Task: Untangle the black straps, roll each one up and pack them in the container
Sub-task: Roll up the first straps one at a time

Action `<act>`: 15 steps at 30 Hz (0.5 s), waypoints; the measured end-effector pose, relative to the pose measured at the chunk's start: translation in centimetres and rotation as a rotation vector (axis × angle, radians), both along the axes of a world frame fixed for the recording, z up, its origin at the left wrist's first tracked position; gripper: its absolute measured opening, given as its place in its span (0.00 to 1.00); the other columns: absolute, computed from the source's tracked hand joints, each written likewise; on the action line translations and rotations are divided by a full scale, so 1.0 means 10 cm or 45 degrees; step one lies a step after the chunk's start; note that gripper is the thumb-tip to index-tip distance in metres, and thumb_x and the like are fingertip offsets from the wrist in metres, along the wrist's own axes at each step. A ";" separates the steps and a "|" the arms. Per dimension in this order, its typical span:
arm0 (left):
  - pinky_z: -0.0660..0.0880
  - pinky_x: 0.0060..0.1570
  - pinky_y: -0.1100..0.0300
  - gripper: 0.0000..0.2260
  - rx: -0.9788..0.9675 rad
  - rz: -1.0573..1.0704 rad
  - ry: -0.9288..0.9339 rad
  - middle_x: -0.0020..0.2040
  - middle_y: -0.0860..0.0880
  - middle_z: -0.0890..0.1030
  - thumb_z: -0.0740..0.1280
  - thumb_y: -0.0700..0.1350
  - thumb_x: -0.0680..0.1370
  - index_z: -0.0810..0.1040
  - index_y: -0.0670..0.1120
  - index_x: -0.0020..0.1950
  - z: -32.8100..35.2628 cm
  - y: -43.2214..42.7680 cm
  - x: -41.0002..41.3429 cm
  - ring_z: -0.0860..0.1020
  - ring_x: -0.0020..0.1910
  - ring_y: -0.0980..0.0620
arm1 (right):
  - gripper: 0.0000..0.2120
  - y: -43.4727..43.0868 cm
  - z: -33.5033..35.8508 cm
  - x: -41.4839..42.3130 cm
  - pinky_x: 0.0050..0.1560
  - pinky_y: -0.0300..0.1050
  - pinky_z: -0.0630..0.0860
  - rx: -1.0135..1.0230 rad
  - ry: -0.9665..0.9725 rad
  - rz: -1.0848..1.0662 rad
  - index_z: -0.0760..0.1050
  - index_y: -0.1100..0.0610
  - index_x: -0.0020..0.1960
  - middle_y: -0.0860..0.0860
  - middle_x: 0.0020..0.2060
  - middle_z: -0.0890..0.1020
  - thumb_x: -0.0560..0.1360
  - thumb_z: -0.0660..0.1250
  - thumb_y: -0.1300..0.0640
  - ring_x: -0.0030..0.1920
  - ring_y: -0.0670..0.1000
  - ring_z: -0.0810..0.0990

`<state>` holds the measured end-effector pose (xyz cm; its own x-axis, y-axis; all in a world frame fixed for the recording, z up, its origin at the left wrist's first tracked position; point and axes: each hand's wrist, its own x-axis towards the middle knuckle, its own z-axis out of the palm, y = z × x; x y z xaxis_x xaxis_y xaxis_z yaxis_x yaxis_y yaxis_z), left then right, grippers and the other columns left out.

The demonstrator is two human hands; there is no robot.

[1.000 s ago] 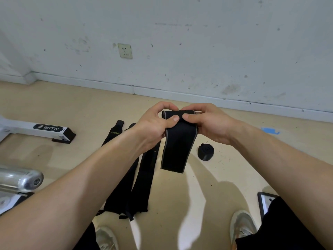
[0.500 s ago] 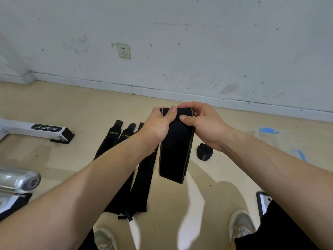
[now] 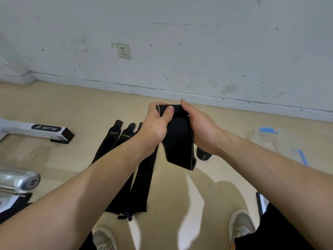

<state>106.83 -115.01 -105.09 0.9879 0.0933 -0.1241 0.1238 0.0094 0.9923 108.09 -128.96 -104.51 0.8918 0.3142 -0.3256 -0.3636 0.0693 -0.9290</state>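
Observation:
I hold a wide black strap in the air in front of me, its free end hanging down. My left hand grips its upper part, thumb pressed on the top fold. My right hand curls round the strap from the right side. Several more black straps lie flat on the floor below my left forearm, two with yellow lettering at their tips. A rolled-up black strap sits on the floor under my right wrist, partly hidden. A clear plastic container is faintly visible on the floor at the right.
A white machine foot with a black label lies at the left, and a shiny metal tube sticks in below it. The white wall with a socket stands close ahead. Blue tape marks the floor at right. My shoes are at the bottom.
Both hands have turned on the strap's top end: my right hand has moved from pinching the top to wrapping round the side, and the hanging part is shorter.

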 end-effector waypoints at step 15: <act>0.79 0.63 0.43 0.17 -0.054 -0.166 0.056 0.59 0.41 0.84 0.69 0.49 0.82 0.74 0.42 0.67 0.01 0.02 -0.04 0.84 0.58 0.44 | 0.14 -0.04 0.00 0.01 0.57 0.55 0.82 -0.152 -0.265 -0.112 0.78 0.62 0.58 0.60 0.52 0.85 0.85 0.60 0.53 0.54 0.59 0.85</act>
<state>106.47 -114.82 -104.94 0.9848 -0.0420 -0.1684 0.1698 0.0319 0.9850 108.23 -129.34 -104.47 0.9658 0.2027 -0.1620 -0.1609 -0.0223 -0.9867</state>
